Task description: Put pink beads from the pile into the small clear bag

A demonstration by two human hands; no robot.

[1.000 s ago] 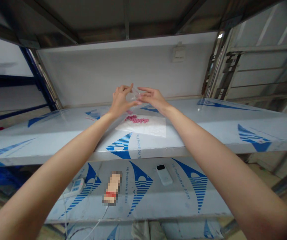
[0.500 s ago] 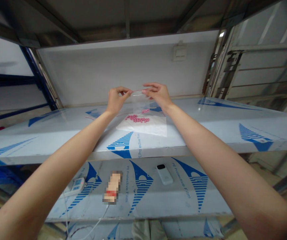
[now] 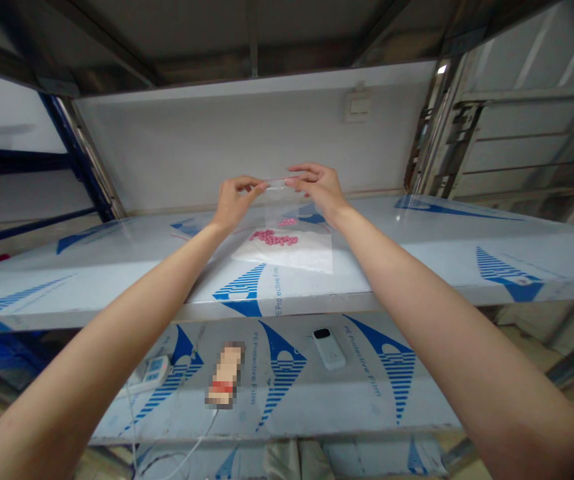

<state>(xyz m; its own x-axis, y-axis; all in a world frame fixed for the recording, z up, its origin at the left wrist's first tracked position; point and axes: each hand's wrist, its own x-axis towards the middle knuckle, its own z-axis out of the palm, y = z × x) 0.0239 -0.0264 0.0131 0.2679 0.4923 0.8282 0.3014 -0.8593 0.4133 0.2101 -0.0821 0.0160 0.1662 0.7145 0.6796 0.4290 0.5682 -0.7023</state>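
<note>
1. Head view: the left hand (image 3: 231, 200) and right hand (image 3: 319, 187) each pinch the top edge of a clear plastic bag (image 3: 277, 200), thumb pressed against fingers. The bag hangs stretched between them, just above the white sheet (image 3: 297, 259) on the upper shelf (image 3: 117, 267).
2. A few loose pink pieces (image 3: 287, 221) sit low in the bag. A pink pile (image 3: 273, 237) lies on the sheet's far part, under the bag.
3. A second ago the hands were bunched together. Now they are spread apart along the edge, barely changed from half a second ago.
</note>
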